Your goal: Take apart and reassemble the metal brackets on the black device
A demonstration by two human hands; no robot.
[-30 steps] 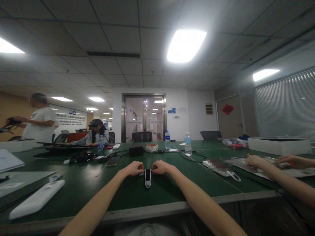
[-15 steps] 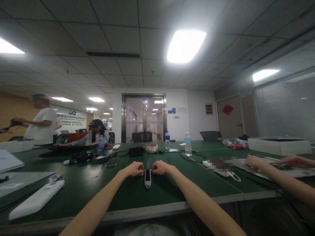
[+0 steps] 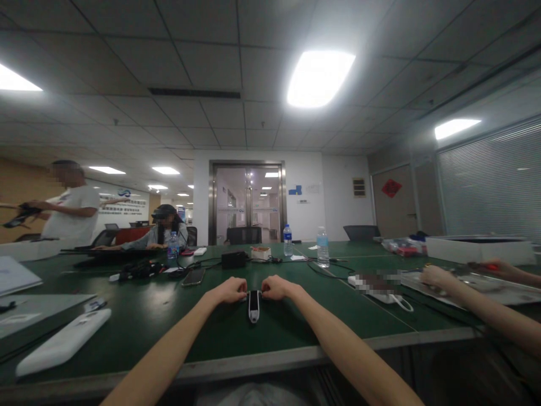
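A small, long device (image 3: 253, 307) with a white shell and a dark top lies on the green table (image 3: 203, 338), pointing toward me. Left of its far end is my left hand (image 3: 231, 290), fingers curled together and pinched. My right hand (image 3: 275, 287) mirrors it on the other side, also closed with bent fingers. Both sets of fingertips are close beside the device; whether they touch it I cannot tell. Anything inside either pinch is too small or hidden to name.
A phone (image 3: 194, 277), a black box (image 3: 234, 259) and water bottles (image 3: 322, 248) stand or lie beyond my hands. A white case (image 3: 65, 341) is at left. At right lie a white charger-like block (image 3: 376, 288) and a co-worker's hands (image 3: 439, 279) over a tray.
My hands and the device stay almost still. At right, the co-worker's farther hand has shifted slightly away. The standing person at left has moved the dark object held.
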